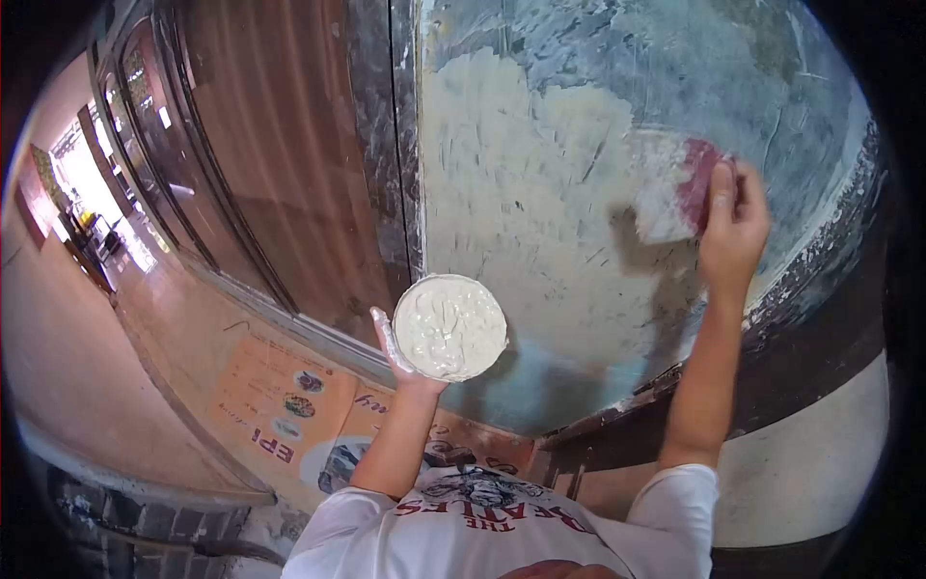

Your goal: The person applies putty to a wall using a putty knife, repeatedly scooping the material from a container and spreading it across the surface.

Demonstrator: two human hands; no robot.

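My left hand (410, 372) grips a round tub of off-white putty (449, 326) from below and the side, and its thumb is smeared white. The putty surface looks wet and ridged. Up at the right, my right hand (735, 224) is closed around a red putty spreader (696, 188), with the thumb along its back. White putty coats much of the spreader's blade side, which lies at or close to the wall (714, 58). A pale putty layer (540, 183) covers the wall's left and middle part, with blue-grey surface above and to the right.
Left of the wall stand a dark frame strip (386, 145) and a brown panel (280, 125). An orange printed banner (280, 400) lies on the floor below. A dark band (820, 328) borders the wall at right. Far left, a bright opening (87, 174) shows.
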